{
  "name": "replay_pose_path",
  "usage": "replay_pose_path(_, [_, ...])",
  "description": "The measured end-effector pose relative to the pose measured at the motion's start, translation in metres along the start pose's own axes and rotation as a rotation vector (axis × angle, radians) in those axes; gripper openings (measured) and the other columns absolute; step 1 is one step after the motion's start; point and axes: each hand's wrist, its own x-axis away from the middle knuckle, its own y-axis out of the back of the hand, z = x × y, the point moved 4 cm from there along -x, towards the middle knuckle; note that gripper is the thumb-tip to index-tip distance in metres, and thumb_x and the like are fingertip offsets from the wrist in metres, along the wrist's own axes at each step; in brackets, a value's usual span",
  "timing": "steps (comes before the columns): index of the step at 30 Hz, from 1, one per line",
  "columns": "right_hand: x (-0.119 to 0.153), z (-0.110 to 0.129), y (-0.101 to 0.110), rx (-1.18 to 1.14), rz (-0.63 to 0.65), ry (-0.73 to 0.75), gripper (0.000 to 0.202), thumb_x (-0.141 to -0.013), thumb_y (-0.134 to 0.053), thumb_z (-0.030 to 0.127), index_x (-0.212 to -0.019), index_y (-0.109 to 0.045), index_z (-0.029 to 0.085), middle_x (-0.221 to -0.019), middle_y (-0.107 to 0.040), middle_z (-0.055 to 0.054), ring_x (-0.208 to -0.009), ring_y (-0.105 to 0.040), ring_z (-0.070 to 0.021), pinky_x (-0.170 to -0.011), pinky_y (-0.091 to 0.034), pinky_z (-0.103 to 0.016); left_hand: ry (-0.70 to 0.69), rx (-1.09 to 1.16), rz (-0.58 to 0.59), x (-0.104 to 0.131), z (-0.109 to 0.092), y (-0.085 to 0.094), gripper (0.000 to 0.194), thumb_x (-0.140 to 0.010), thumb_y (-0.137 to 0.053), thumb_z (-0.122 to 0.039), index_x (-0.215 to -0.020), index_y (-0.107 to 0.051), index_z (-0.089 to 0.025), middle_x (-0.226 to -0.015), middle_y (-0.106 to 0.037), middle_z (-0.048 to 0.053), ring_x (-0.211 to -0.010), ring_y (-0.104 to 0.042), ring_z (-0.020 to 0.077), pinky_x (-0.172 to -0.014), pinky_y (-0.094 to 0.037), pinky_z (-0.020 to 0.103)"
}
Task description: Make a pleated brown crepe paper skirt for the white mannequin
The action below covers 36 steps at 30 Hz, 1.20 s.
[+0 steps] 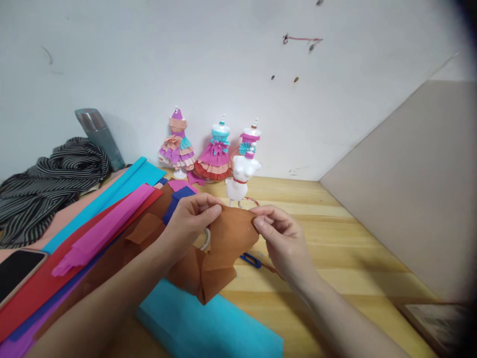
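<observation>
A brown sheet of crepe paper (233,231) is stretched between my two hands, its lower part folded and hanging down. My left hand (192,216) pinches its upper left corner between thumb and fingers. At the upper right corner, my right hand (279,233) grips the same sheet. Just behind the paper stands a small white mannequin (244,171) with a pink neck band and a red waist band. Scissors with a blue handle (251,259) lie under my right hand, partly hidden.
Dressed mini mannequins (177,144) line the wall. Coloured paper rolls (104,228), a striped cloth (55,174), a bottle (100,139) and a phone (18,273) lie at left. A turquoise sheet (216,328) is in front; a framed item (436,323) sits at lower right.
</observation>
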Motion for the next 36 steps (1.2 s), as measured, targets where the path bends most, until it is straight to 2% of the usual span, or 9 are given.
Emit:
replay_pose_path(4, [0.01, 0.032, 0.0, 0.006, 0.022, 0.266, 0.009, -0.084, -0.066, 0.022, -0.091, -0.07, 0.025, -0.081, -0.07, -0.002, -0.07, -0.064, -0.0143, -0.064, -0.052, -0.028, -0.051, -0.04, -0.003, 0.002, -0.004, -0.001, 0.023, -0.068, -0.074, -0.034, -0.076, -0.068, -0.014, -0.057, -0.059, -0.003, -0.051, -0.049, 0.0067, -0.049, -0.037, 0.017])
replay_pose_path(7, [0.014, 0.04, -0.013, 0.058, 0.502, 0.072, 0.022, -0.087, -0.062, 0.039, -0.102, -0.07, 0.024, -0.092, -0.073, -0.009, -0.075, -0.07, -0.0215, -0.058, -0.055, -0.032, -0.128, -0.147, 0.007, 0.005, -0.009, -0.003, 0.018, -0.072, -0.07, -0.031, -0.075, -0.069, -0.014, -0.052, -0.053, -0.004, -0.047, -0.044, 0.0059, -0.046, -0.033, 0.017])
replay_pose_path(8, [0.011, 0.039, -0.01, 0.18, 0.499, 0.021, 0.027, -0.085, -0.064, 0.041, -0.102, -0.071, 0.022, -0.096, -0.074, -0.011, -0.079, -0.07, -0.0234, -0.06, -0.056, -0.033, -0.158, -0.188, 0.0, 0.006, -0.011, -0.002, 0.017, -0.073, -0.068, -0.03, -0.075, -0.069, -0.014, -0.05, -0.05, -0.005, -0.046, -0.042, 0.0057, -0.045, -0.031, 0.017])
replay_pose_path(11, [-0.005, 0.046, 0.017, 0.59, 0.029, 0.189, 0.013, -0.079, -0.07, 0.033, -0.078, -0.072, 0.021, -0.072, -0.071, -0.005, -0.061, -0.064, -0.0169, -0.059, -0.053, -0.031, -0.243, -0.274, -0.028, 0.007, -0.018, -0.001, 0.013, -0.074, -0.065, -0.026, -0.076, -0.07, -0.014, -0.052, -0.05, -0.004, -0.048, -0.043, 0.0066, -0.046, -0.031, 0.018])
replay_pose_path(12, [-0.008, 0.046, 0.022, 0.61, -0.026, 0.199, 0.011, -0.08, -0.069, 0.032, -0.08, -0.072, 0.021, -0.069, -0.07, -0.004, -0.058, -0.062, -0.0158, -0.057, -0.052, -0.03, -0.254, -0.285, -0.026, 0.007, -0.019, -0.001, 0.013, -0.074, -0.065, -0.026, -0.076, -0.07, -0.014, -0.053, -0.051, -0.004, -0.049, -0.043, 0.0067, -0.046, -0.031, 0.018])
replay_pose_path(17, [-0.009, 0.036, 0.008, 0.401, 0.183, 0.187, 0.043, -0.076, -0.073, 0.034, -0.118, -0.063, 0.026, -0.111, -0.071, -0.009, -0.099, -0.067, -0.0243, -0.083, -0.054, -0.039, -0.222, -0.236, 0.011, 0.007, -0.018, -0.005, 0.013, -0.072, -0.064, -0.025, -0.075, -0.069, -0.013, -0.052, -0.049, -0.005, -0.048, -0.041, 0.0062, -0.046, -0.028, 0.018])
replay_pose_path(21, [-0.005, 0.023, -0.001, 0.312, 0.142, 0.062, 0.014, -0.075, -0.074, 0.035, -0.081, -0.071, 0.022, -0.075, -0.071, -0.003, -0.07, -0.065, -0.0175, -0.067, -0.054, -0.031, -0.182, -0.187, 0.017, 0.006, -0.014, -0.007, 0.014, -0.071, -0.066, -0.025, -0.077, -0.069, -0.013, -0.051, -0.046, -0.006, -0.049, -0.04, 0.0057, -0.048, -0.03, 0.017])
replay_pose_path(23, [-0.005, 0.017, 0.0, 0.237, 0.101, -0.013, 0.017, -0.073, -0.075, 0.037, -0.071, -0.07, 0.021, -0.063, -0.066, -0.001, -0.058, -0.059, -0.014, -0.057, -0.05, -0.027, -0.155, -0.172, -0.002, 0.006, -0.012, -0.006, 0.014, -0.07, -0.068, -0.026, -0.077, -0.068, -0.013, -0.051, -0.046, -0.007, -0.049, -0.04, 0.0057, -0.049, -0.031, 0.018])
replay_pose_path(36, [-0.004, 0.006, 0.003, 0.016, 0.03, -0.102, 0.021, -0.067, -0.081, 0.041, -0.074, -0.074, 0.023, -0.062, -0.064, 0.0, -0.057, -0.053, -0.0123, -0.056, -0.044, -0.026, -0.058, -0.043, -0.064, 0.006, -0.007, -0.003, 0.02, -0.064, -0.076, -0.029, -0.076, -0.069, -0.014, -0.058, -0.061, -0.002, -0.055, -0.053, 0.0094, -0.054, -0.041, 0.02])
